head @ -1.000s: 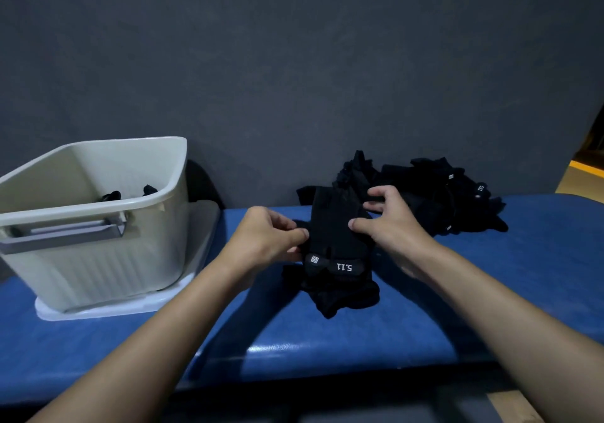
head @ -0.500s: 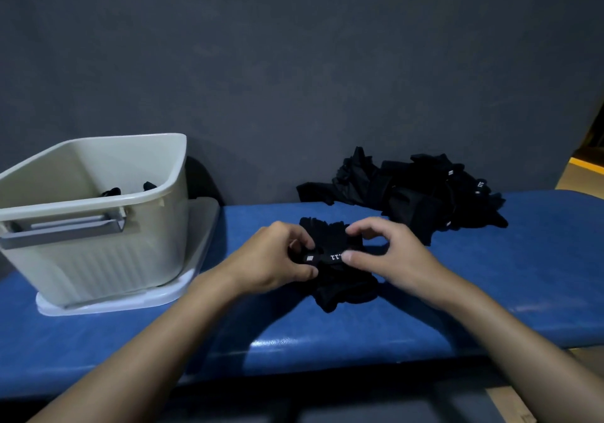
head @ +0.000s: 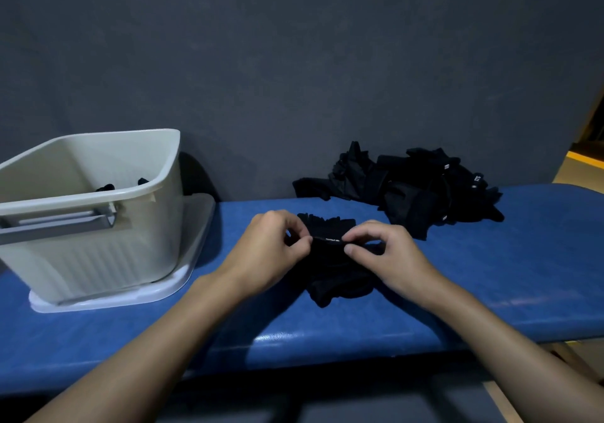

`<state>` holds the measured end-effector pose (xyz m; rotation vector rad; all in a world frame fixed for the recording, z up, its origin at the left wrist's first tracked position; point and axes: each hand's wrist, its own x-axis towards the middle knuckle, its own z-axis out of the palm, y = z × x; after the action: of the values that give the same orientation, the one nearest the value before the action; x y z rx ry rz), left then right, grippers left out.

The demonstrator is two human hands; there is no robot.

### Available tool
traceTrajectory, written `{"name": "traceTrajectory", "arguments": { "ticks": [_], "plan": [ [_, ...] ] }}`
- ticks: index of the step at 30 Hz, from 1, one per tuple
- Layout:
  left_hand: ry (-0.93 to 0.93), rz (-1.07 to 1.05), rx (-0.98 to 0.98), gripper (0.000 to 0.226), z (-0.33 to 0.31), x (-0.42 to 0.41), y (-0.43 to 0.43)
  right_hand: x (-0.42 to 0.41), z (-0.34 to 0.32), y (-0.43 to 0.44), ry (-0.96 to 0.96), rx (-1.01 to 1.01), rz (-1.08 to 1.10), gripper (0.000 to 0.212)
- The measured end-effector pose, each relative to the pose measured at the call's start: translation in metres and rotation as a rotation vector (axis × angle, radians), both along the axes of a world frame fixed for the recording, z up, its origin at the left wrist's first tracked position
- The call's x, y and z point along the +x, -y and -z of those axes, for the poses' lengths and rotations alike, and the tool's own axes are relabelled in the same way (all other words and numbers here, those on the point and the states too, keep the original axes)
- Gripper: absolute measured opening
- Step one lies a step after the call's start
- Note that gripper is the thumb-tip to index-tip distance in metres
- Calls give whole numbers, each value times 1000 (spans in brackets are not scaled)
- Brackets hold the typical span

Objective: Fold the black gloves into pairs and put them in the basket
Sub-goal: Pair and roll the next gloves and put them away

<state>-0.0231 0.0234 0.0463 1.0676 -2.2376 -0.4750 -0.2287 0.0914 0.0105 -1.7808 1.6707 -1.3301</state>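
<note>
Bare blue table [head: 539, 259] lies right of the hands — basket [head: 98, 226] blocks left, glove pile [head: 408, 190] behind.

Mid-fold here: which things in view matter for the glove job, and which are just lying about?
Job: glove pair, pinched by left hand and right hand; glove pile; basket.
Lying about: white tray under the basket; blue bench; grey wall.

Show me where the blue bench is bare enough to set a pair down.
Bare bench right of the right hand, in front of the glove pile; also the near strip before the basket. Crowded centre: left hand and right grip the pair.
</note>
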Motion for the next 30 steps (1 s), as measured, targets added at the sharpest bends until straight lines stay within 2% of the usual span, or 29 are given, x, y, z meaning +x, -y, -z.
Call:
{"name": "traceTrajectory", "arguments": {
  "ticks": [6,13,17,21,25,30],
  "plan": [
    [-203,60,20,13,-4,-2,-4,3,-7,-6,22,-221,47,17],
    [-92,144,24,14,0,2,-13,1,0,-16,-12,-197,-15,13],
    [-119,182,46,15,3,5,-17,2,1,-22,-13,-233,-4,14],
    [-118,235,85,9,8,7,-21,2,5,-27,-57,-184,-36,13],
    [3,236,73,39,16,12,-23,1,10,-31,-127,-148,-36,18],
    [34,217,23,47,24,16,-21,0,10,-35,-133,-113,-65,22]
  ]
}}
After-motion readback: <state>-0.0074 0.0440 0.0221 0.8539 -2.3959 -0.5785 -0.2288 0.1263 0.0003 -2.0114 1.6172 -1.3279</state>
